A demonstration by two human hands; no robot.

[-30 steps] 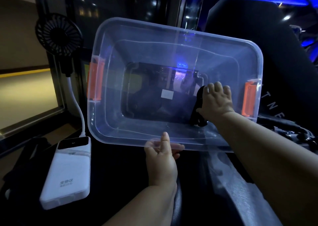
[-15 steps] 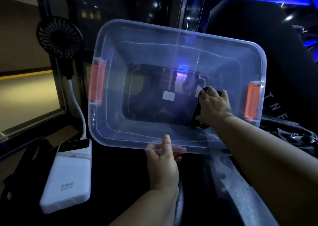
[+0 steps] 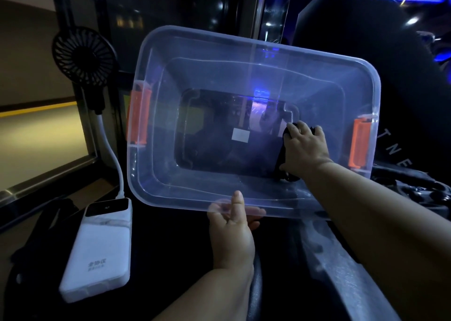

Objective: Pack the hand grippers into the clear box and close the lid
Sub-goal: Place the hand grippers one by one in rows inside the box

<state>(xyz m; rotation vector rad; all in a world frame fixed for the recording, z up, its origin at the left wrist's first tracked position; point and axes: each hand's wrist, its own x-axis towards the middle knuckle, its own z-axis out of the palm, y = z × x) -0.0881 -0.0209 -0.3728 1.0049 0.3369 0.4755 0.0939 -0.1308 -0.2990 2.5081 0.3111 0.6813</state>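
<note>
The right hand (image 3: 305, 149), curled around a black hand gripper (image 3: 283, 160), had moved deeper into the clear box (image 3: 244, 37); the left hand (image 3: 231, 235) pinched its near rim. Placing looked almost done.

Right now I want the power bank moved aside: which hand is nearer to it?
Left. The left hand pinches the near rim of the clear box, just right of the power bank; the right hand is farther away, inside the box, holding a black hand gripper.
</note>
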